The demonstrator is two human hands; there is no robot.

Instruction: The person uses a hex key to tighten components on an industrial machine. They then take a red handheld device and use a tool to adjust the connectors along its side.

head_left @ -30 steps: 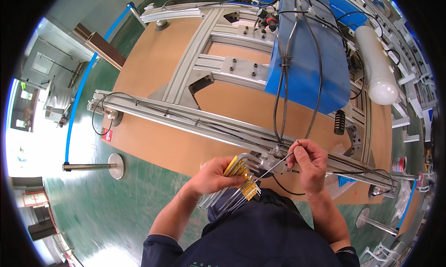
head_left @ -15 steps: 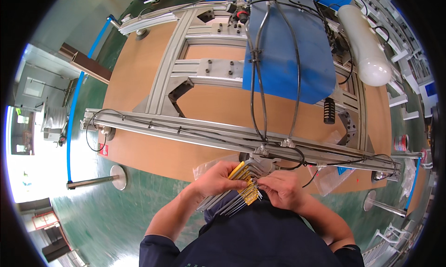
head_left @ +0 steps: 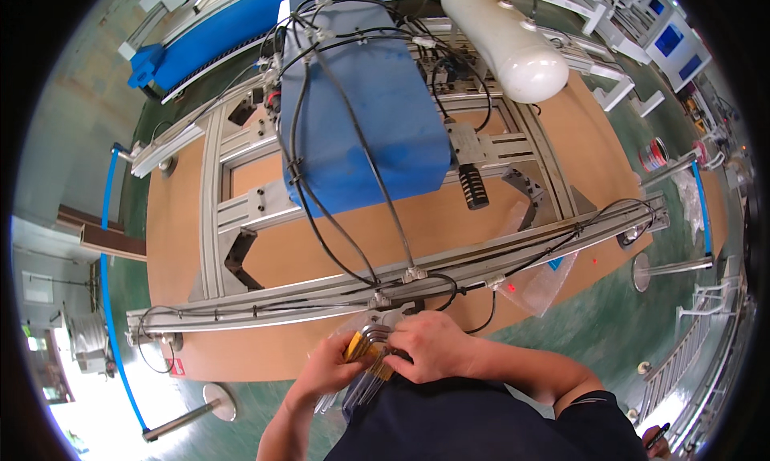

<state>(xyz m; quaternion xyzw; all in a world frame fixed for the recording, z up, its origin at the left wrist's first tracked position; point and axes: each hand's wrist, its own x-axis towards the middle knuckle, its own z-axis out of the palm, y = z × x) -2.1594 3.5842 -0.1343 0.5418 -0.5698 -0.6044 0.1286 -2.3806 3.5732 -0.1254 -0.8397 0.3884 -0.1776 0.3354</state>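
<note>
A set of hex keys (head_left: 374,333) in a yellow plastic holder is in front of my body, its long ends pointing down to the left. My left hand (head_left: 327,368) is closed around the holder's left side. Curled over the right side of the set is my right hand (head_left: 434,345), its fingers at the keys; exactly which key they grip is hidden. Just beyond my hands runs the near aluminium profile rail (head_left: 321,312) of a frame, with black air hoses along it.
Inside the frame stands a blue panel (head_left: 365,132) with hoses over it. A white cylindrical tank (head_left: 513,48) lies behind. The frame rests on a brown board (head_left: 241,363). Barrier posts with blue belts (head_left: 108,316) flank it. Another person's hand (head_left: 656,443) shows at lower right.
My view has turned, so the frame and blue panel sit further left. My right hand has moved over the bent ends of the keys. The left hand still holds the set.
</note>
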